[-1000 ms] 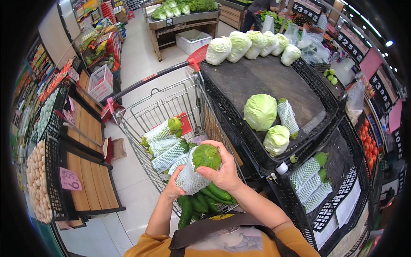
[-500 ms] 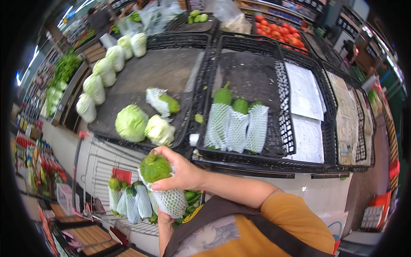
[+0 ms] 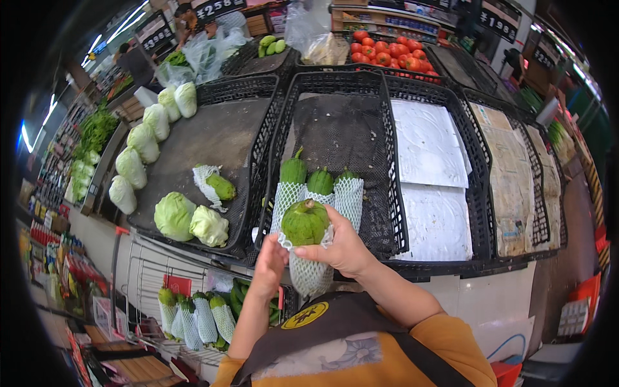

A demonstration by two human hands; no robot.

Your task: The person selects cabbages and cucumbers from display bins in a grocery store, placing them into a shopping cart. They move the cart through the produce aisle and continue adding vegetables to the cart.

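In front of my chest I hold a thick green gourd (image 3: 304, 220), upright, stem end up. A white foam net sleeve (image 3: 311, 276) covers its lower part. My right hand (image 3: 347, 248) wraps round it from the right, the thumb across its front. On the other side, the fingers of my left hand (image 3: 265, 267) are bent at the flared upper edge of the net and seem to pinch it. Just beyond stand three netted green gourds (image 3: 293, 170) in a black crate (image 3: 380, 161). Several more netted gourds (image 3: 205, 320) sit in a wire shopping cart (image 3: 138, 277) at the lower left.
The left crate (image 3: 258, 161) bears a row of pale cabbages (image 3: 143, 143), two round lettuces (image 3: 174, 216) and one gourd in a loose net (image 3: 222, 188). White sheets (image 3: 431, 145) line a crate to the right. Tomatoes (image 3: 393, 53) lie at the back.
The gourd has moved up and right, from over the cart to before the crate, and now stands more upright. My left hand has come from underneath to the net's upper edge.
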